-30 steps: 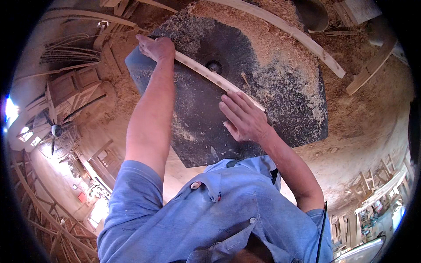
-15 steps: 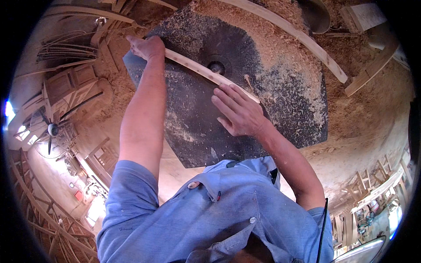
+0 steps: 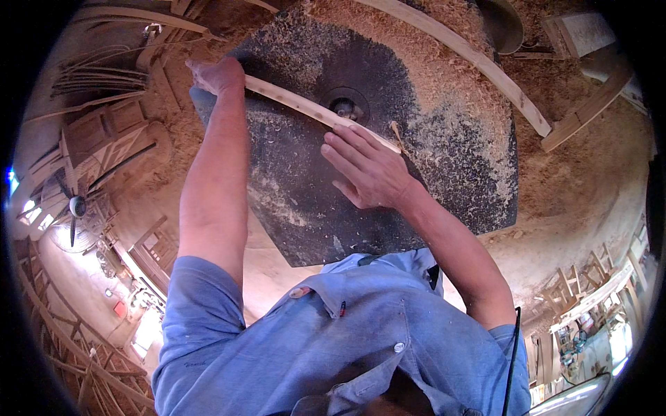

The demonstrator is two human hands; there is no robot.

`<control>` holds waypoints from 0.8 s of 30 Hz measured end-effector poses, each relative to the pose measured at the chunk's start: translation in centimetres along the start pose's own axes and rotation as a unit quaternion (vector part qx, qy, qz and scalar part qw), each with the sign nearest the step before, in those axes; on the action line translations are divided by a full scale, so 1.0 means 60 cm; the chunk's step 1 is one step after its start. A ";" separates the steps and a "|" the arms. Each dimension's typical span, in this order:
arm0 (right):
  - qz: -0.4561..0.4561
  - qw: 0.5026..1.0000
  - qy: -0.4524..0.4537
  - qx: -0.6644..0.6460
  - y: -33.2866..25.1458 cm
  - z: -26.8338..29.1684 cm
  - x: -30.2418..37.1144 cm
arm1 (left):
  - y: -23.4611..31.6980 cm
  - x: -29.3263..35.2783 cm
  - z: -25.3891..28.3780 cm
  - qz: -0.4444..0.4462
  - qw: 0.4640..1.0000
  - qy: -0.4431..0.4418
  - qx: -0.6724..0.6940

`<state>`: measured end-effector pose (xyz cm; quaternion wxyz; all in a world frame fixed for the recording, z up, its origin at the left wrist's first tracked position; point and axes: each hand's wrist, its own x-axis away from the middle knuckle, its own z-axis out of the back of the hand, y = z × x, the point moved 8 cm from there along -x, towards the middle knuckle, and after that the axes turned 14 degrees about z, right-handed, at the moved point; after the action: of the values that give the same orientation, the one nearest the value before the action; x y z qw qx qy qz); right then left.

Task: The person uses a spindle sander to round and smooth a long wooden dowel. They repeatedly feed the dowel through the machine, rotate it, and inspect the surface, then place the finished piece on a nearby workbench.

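A long, pale, slightly curved wooden strip (image 3: 291, 99) with dark spots lies across a dark, dust-strewn machine table (image 3: 305, 180). Its far-left end runs into my left hand (image 3: 219, 75), which is closed around it near the table's left corner; the fingertips are partly hidden. Over the strip's right part lies my right hand (image 3: 368, 165), fingers stretched out flat with the tips on the wood and the thumb apart. Just beyond the strip, close to my right fingertips, a round cutter head (image 3: 343, 107) sits in a circular opening. A small wood splinter (image 3: 396, 130) stands beside the strip's right end.
A larger curved wooden piece (image 3: 461, 52) spans the table's far right over heaped sawdust (image 3: 444, 76). Further right lies a wooden board (image 3: 590, 114). Stacked timber (image 3: 104, 132) and a fan (image 3: 76, 206) are at the left.
Both hands have shifted to the left together with the wooden strip, which has slid along past the cutter head. Its right end now lies further left.
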<state>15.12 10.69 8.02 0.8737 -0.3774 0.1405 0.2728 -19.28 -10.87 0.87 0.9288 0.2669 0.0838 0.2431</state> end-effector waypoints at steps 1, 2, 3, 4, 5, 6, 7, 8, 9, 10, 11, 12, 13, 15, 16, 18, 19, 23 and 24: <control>0.002 1.000 -0.004 -0.001 0.000 -0.002 -0.003 | -0.009 -0.009 -0.001 0.003 1.000 0.002 0.001; 0.001 1.000 -0.005 -0.004 0.002 -0.003 -0.006 | -0.010 -0.012 -0.001 0.004 1.000 0.002 0.001; 0.001 1.000 -0.007 -0.007 0.004 -0.004 -0.008 | -0.011 -0.013 -0.001 0.006 1.000 0.003 0.001; 0.001 1.000 -0.009 -0.011 0.006 -0.005 -0.010 | -0.010 -0.014 0.000 0.000 1.000 0.010 -0.004; 0.001 1.000 -0.009 -0.012 0.007 -0.007 -0.012 | -0.007 -0.013 0.003 -0.007 1.000 0.018 -0.009; 0.001 1.000 -0.010 -0.013 0.008 -0.008 -0.015 | -0.003 -0.012 0.006 -0.014 0.999 0.025 -0.014; 0.001 1.000 -0.011 -0.014 0.009 -0.010 -0.016 | -0.001 -0.012 0.006 -0.011 1.000 0.024 -0.017; 0.003 1.000 -0.007 -0.012 0.010 -0.011 -0.018 | -0.002 -0.017 0.006 -0.008 0.999 0.024 -0.020; 0.005 1.000 -0.004 -0.011 0.010 -0.012 -0.020 | -0.004 -0.021 0.006 -0.005 0.999 0.023 -0.023; 0.006 1.000 -0.001 -0.009 0.010 -0.013 -0.022 | -0.010 -0.030 0.003 0.003 1.000 0.017 -0.014; 0.005 1.000 0.002 -0.014 0.010 -0.013 -0.026 | -0.017 -0.041 0.001 0.012 1.000 0.011 -0.004; 0.004 1.000 0.005 -0.019 0.010 -0.012 -0.030 | -0.025 -0.050 -0.002 0.021 1.000 0.006 0.006; 0.004 1.000 0.008 -0.025 0.010 -0.012 -0.033 | -0.028 -0.057 -0.002 0.009 1.000 0.018 -0.007; 0.004 1.000 0.008 -0.026 0.013 -0.014 -0.037 | -0.021 -0.055 0.002 -0.014 0.999 0.041 -0.032; 0.005 1.000 0.008 -0.026 0.014 -0.016 -0.039 | -0.021 -0.056 0.002 -0.012 0.999 0.032 -0.022; 0.003 1.000 0.006 -0.027 0.015 -0.015 -0.044 | -0.013 -0.055 0.009 -0.009 1.000 0.013 -0.003; 0.003 1.000 0.005 -0.027 0.016 -0.016 -0.046 | -0.008 -0.053 0.013 -0.010 1.000 0.016 0.003; 0.012 1.000 -0.006 -0.021 0.016 -0.024 -0.053 | -0.011 -0.059 0.022 0.020 0.999 0.027 -0.013; 0.015 1.000 -0.006 -0.021 0.018 -0.027 -0.054 | -0.013 -0.062 0.022 0.036 0.999 0.029 -0.028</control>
<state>11.80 8.87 7.77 0.8622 -0.3923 0.1347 0.2908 -21.80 -13.88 1.68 0.9239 0.2361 0.0938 0.2859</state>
